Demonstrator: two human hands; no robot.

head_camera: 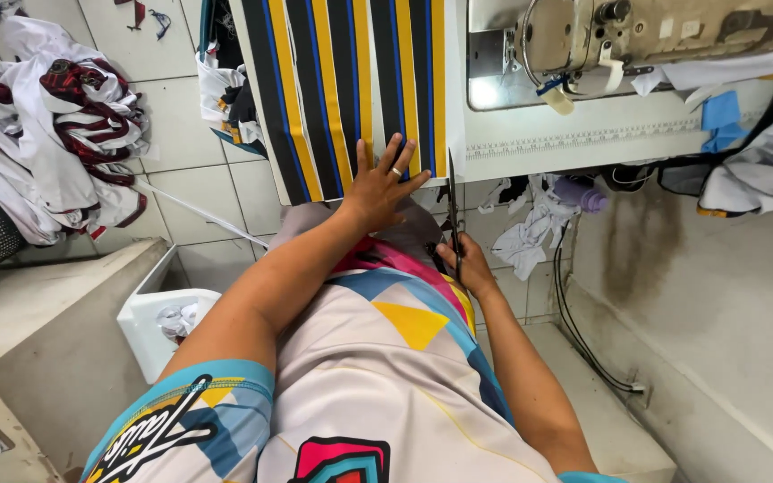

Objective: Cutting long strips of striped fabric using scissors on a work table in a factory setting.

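- The striped cloth is pressed flat on the table by the left hand, fingers spread open.
- Scissors are gripped by the right hand at the cloth's right edge.
- A sewing machine is seen right of the cloth.
- Heaped garments are piled well left of the cloth, on the floor.

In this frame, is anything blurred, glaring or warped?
Head view: sharp on the left hand, striped fabric and scissors; bright glare on the sewing machine plate; wide-angle lens bends table edge and floor tiles; even daylight, soft shadows.
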